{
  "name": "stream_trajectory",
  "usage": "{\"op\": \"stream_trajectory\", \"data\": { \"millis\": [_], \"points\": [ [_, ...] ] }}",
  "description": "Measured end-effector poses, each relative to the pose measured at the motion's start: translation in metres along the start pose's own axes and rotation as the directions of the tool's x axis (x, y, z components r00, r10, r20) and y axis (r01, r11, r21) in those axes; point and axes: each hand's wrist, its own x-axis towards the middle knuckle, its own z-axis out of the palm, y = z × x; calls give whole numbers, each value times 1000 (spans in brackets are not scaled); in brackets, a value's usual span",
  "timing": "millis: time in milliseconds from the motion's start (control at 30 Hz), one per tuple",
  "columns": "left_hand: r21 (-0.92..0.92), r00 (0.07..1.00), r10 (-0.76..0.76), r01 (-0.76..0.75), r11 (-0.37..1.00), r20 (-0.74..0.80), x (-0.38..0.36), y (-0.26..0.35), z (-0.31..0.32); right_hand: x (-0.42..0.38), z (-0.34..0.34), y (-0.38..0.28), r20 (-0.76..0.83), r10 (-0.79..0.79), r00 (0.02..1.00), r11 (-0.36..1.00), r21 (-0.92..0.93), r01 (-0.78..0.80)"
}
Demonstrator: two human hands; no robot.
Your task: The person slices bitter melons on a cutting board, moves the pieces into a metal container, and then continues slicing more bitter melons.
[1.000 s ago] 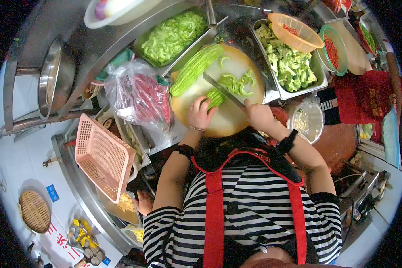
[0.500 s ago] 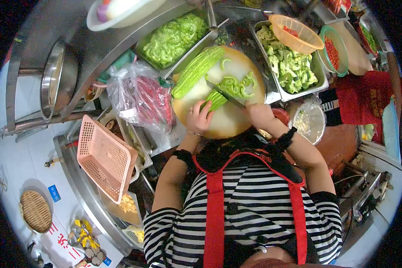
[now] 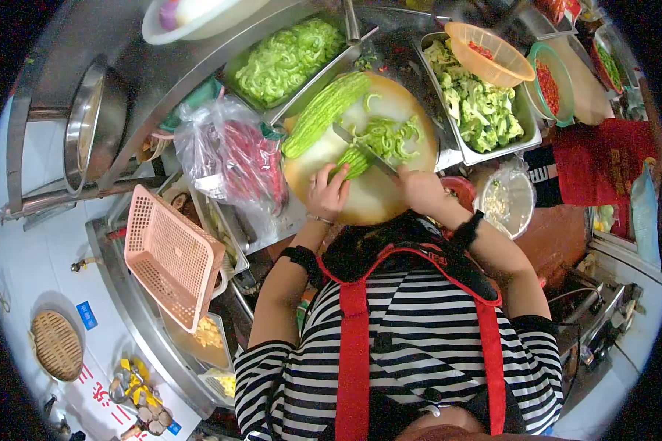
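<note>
On a round cutting board [image 3: 368,203], my left hand [image 3: 326,192] presses a short piece of bitter melon [image 3: 354,162] with its fingers bent over the near end. My right hand [image 3: 424,194] is closed round the handle of a knife [image 3: 375,157], whose blade lies against the right side of the piece. Cut green slices [image 3: 394,137] lie beyond the blade. A larger length of bitter melon [image 3: 324,117] rests at the board's upper left, apart from my hands.
Behind the board stands a tray of green slices [image 3: 290,62]. To the right are a tray of broccoli [image 3: 493,110] and an orange basket [image 3: 489,55]. A plastic bag [image 3: 235,162] and a pink basket [image 3: 171,257] are left. Another person's red clothing [image 3: 599,162] shows far right.
The knife and my right hand have shifted slightly left and down against the melon piece. My left hand stays almost in place on it.
</note>
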Motion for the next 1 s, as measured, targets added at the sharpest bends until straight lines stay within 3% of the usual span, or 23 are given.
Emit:
{"op": "stream_trajectory", "data": {
  "millis": [133, 233, 367, 533, 667, 733, 867, 1000],
  "points": [
    [-5, 1000, -17, 17, 1000, -4, 1, -2, 0, 8, -6, 0, 64, 29, 997, 998, -50, -26],
    [-31, 998, -14, 13, 999, -55, 1, -1, 3, -1, -25, -3, 32, 17, 999, 1000, -26, -16],
    [-31, 999, -34, 33, 999, -32, 1, 1, 1, 5, 9, -2, -31, -3, 1000, 1000, -10, 2],
    [-29, 998, -29, 27, 999, -49, -1, -2, 2, 2, -24, -3, 43, -19, 999, 1000, -16, 19],
    [-50, 997, -72, 70, 996, -40, -3, 2, 2, -2, -9, -8, 3, -11, 1000, 1000, -8, 11],
    [-20, 998, -21, 20, 1000, -60, 0, -2, 3, 7, -2, -10, 25, 29, 999, 1000, -7, -29],
    [-33, 999, -40, 39, 999, -28, 1, -1, 2, 1, -24, -4, 24, -35, 999, 998, -43, 36],
    [-55, 998, -49, 46, 997, -43, -8, 0, 3, -1, -16, -16, 120, 14, 993, 1000, -14, -12]
  ]
}}
